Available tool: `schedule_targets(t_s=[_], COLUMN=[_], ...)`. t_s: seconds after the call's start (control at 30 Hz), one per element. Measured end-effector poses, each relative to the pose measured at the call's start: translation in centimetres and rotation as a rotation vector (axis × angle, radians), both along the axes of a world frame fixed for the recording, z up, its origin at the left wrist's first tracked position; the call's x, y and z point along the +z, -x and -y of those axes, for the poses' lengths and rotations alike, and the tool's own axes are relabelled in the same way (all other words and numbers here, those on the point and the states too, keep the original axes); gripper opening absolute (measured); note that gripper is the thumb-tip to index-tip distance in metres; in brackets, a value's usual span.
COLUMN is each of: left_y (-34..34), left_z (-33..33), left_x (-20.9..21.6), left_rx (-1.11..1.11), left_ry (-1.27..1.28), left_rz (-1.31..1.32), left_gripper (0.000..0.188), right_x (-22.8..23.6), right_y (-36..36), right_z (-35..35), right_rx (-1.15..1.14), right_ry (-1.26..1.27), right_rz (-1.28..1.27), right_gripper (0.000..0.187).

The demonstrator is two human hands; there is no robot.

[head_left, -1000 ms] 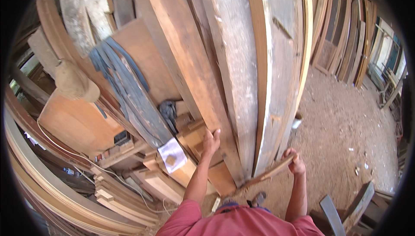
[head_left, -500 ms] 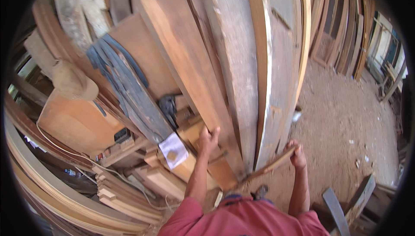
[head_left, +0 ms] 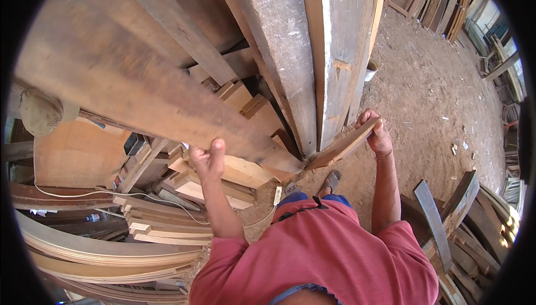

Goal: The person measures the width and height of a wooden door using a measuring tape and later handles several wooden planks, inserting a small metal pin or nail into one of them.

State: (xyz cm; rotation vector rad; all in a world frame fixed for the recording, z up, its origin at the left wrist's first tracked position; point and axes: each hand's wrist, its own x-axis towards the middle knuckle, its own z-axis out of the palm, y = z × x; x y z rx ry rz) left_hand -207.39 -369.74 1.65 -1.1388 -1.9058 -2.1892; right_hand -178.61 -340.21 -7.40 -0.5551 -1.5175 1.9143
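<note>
My left hand [head_left: 209,162] is wrapped round the lower edge of a long wide wooden plank [head_left: 139,95], its thumb up and the other fingers hidden behind. The plank slopes from the upper left down to near my feet, its upper part blurred. My right hand [head_left: 373,132] pinches the raised end of a shorter, narrow board [head_left: 341,147] between thumb and fingers. That board's other end lies low, close to the plank's foot. Just beyond, a thick grey weathered plank [head_left: 282,48] stands upright.
More upright boards [head_left: 343,42] lean beside the grey plank, with a white bucket [head_left: 371,69] behind them. Stacked wood pieces [head_left: 167,221] and curved strips [head_left: 100,249] fill the left. Offcuts [head_left: 452,215] lie at lower right on the dusty floor [head_left: 424,109]. A cable [head_left: 162,199] runs low.
The wide plank has tilted leftward and down, my left hand moving left with it. My right hand still holds the shorter board, now slightly higher in view. The view has shifted downward.
</note>
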Motion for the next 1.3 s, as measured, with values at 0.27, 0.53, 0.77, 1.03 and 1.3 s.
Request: schedule_targets(t_s=[0.27,0.53,0.77,1.03,1.3], left_y=[-0.2,-2.5,-3.2,-6.9,-10.4], left_z=[4.5,6.4,6.0,-2.0,-4.1], left_x=[-1.5,-6.4,-8.4,-4.7,-4.5], left_rx=[0.040,0.052,-0.161,-0.400,-0.362], left_ry=[0.109,0.081,0.218,0.259,0.297], left_rz=[0.112,0.276,0.227,0.130,-0.072], left_gripper=[0.037,0.035,0.028,0.020,0.021], right_x=[0.5,1.2,3.2,4.5,9.1], right_y=[1.3,2.0,3.3,8.8,9.8], right_z=[-0.1,1.4,1.8,-0.7,2.3], right_rx=[0.078,0.105,-0.210,-0.378,-0.304], right_ry=[-0.020,-0.049,-0.284,-0.488,-0.381], right_rz=[0.036,0.091,0.042,0.294,0.039], right_gripper=[0.084,0.085,0.033,0.040,0.060])
